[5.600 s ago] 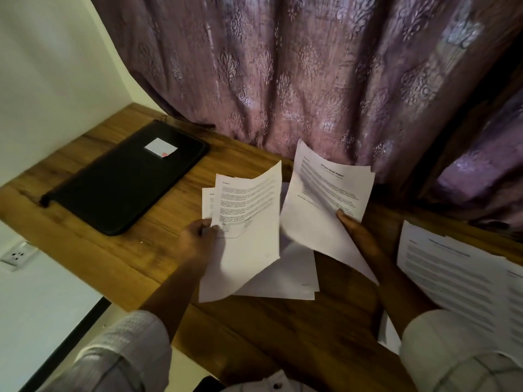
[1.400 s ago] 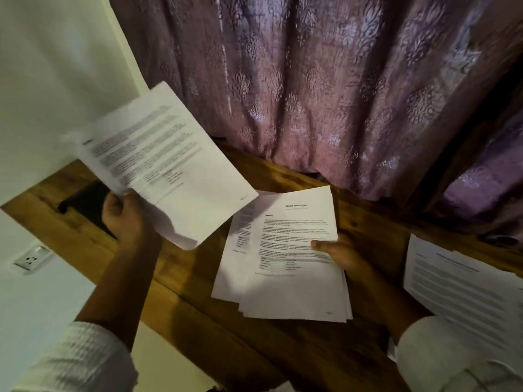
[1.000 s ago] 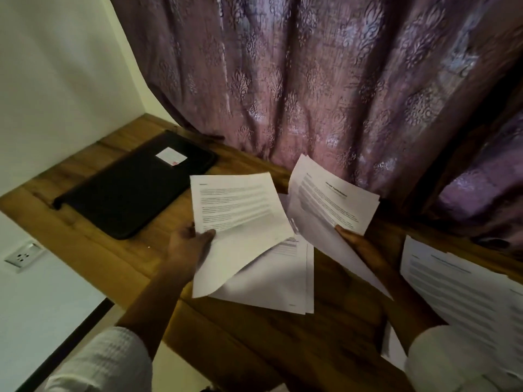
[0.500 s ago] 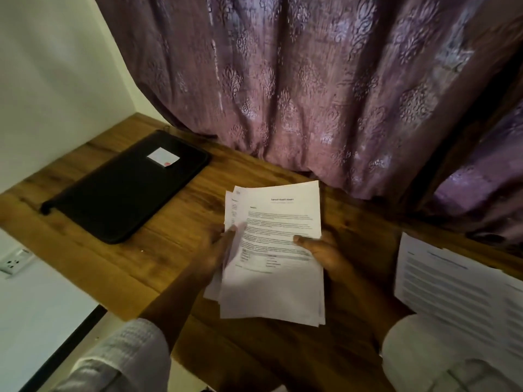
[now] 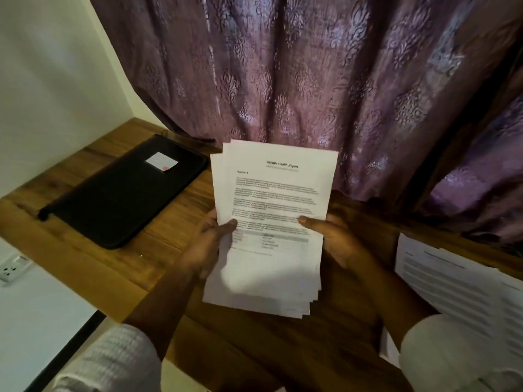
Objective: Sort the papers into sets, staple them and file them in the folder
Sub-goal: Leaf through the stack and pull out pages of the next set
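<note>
- Both left hand (image 5: 208,246) and right hand (image 5: 336,241) grip one uneven paper stack (image 5: 271,199) above the worktop (image 5: 152,250).
- Sorting step in hand; next likely needs edges squared for stapling.

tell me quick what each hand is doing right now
Left hand: grips the stack of white printed paper sheets at its left edge.
Right hand: grips the same stack's right edge.

Person wore a light long-sleeved shirt. Left sleeve (image 5: 113,360) was whitish with a fine ribbed weave and ended at the forearm. Right sleeve (image 5: 441,355) was pale with faint check lines. Left hand (image 5: 209,244) and right hand (image 5: 336,241) were bare.
</note>
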